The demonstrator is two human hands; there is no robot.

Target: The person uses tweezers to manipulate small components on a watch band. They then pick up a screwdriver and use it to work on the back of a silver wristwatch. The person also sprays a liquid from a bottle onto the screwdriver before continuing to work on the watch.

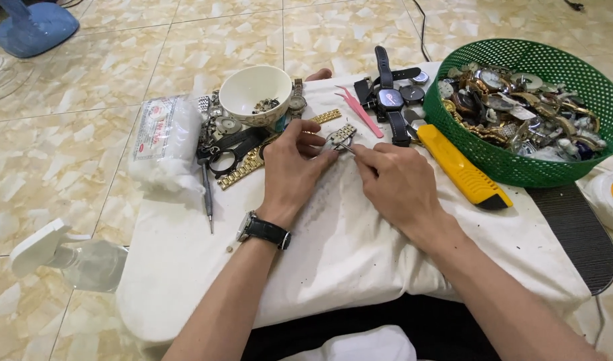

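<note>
L hand point(290, 160) pinches bracelet piece point(340, 135); R hand point(393, 177) grips thin tool point(347, 148) against it.

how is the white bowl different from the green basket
The white bowl is smooth, solid and small; the green basket is perforated plastic mesh and clearly wider. The bowl holds only a few small metal parts at its bottom, while the basket is heaped with watches and watch parts. The bowl sits beyond the left hand, the basket to the right of the right hand. Both are round, open-topped and stand upright.
</note>
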